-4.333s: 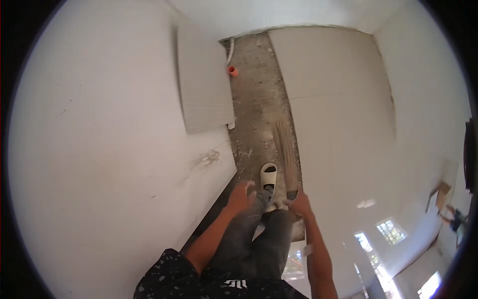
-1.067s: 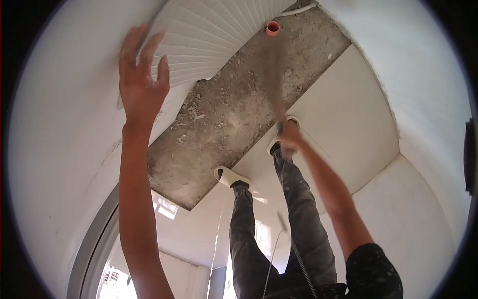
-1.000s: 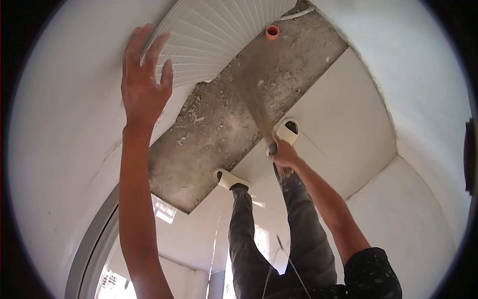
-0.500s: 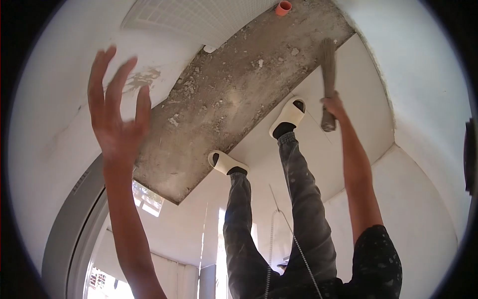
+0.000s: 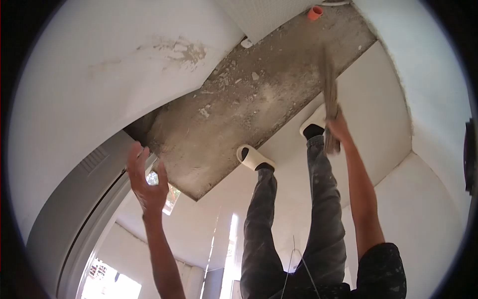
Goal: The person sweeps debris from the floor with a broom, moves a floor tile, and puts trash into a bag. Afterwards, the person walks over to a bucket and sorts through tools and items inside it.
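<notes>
Your right hand [image 5: 337, 125] has its grip wrapped round brown broom [image 5: 329, 82], near end closer to you. Far end, blurred, reaches over rough floor strip [image 5: 224, 124], near orange pipe [image 5: 314, 13]. Your left hand [image 5: 149, 192] is raised, its grip loosely spread, in front of grey frame [image 5: 82, 187] in view.

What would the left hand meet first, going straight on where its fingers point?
The left hand would probably meet the white wall, just past a dark corner of the bare floor, though depth is unclear.
</notes>
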Tool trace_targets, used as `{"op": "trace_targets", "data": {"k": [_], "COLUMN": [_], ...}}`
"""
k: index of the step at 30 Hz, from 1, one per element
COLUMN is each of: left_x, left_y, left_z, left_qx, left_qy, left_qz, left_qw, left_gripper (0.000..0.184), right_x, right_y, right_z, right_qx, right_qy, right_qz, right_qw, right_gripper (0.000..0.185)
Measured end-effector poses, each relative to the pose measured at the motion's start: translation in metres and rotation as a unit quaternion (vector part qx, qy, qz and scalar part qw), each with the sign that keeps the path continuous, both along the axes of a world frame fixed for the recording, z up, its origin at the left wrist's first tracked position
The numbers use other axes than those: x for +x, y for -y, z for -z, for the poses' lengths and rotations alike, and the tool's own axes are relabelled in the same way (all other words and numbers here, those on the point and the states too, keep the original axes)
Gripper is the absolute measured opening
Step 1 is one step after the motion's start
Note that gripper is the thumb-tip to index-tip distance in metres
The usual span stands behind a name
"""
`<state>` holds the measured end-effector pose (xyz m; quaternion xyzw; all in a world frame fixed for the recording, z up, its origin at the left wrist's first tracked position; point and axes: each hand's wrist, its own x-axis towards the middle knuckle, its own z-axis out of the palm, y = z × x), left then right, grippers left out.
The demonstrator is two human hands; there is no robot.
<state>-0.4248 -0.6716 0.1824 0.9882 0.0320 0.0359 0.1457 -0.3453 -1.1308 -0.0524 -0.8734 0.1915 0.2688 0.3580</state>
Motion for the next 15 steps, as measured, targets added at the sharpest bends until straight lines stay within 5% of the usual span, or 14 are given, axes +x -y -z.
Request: {"op": "trace_targets", "data": {"k": [1, 3, 4, 6, 8, 11, 15], "left_x": [-0.022, -0.061, -0.079, -0.105, -0.119, -0.141, -0.201], "left_y": [-0.005, -0.003, -0.001, 0.015, 0.030, 0.044, 0.047], "left_z": [0.006, 0.015, 0.021, 0.031, 0.035, 0.042, 0.055], "left_qx": [-0.009, -0.028, -0.061, -0.115, -0.113, -0.187, -0.253], "left_qy": [-0.032, -0.091, -0.113, -0.154, -0.186, -0.224, -0.296], "left_qz": [-0.041, -0.091, -0.103, -0.146, -0.114, -0.143, -0.186], "left_qw": [0.999, 0.991, 0.986, 0.970, 0.969, 0.946, 0.902], "left_gripper": [0.040, 0.046, 0.048, 0.048, 0.049, 0.045, 0.046], "right_x": [0.022, 0.041, 0.031, 0.012, -0.040, -0.061, -0.101], "right_y": [-0.006, -0.032, -0.072, -0.149, -0.210, -0.227, -0.143], "right_z": [0.009, 0.065, 0.074, 0.081, 0.079, 0.007, -0.008], "right_qx": [0.016, 0.001, -0.048, -0.031, 0.007, 0.024, 0.075], "right_qy": [-0.090, -0.091, 0.013, -0.146, -0.152, -0.221, 0.038], "right_qz": [0.036, -0.015, -0.062, -0.174, -0.205, -0.202, -0.210], "right_qw": [0.995, 0.996, 0.997, 0.973, 0.967, 0.954, 0.974], "right_gripper": [0.064, 0.044, 0.039, 0.059, 0.066, 0.076, 0.080]}}
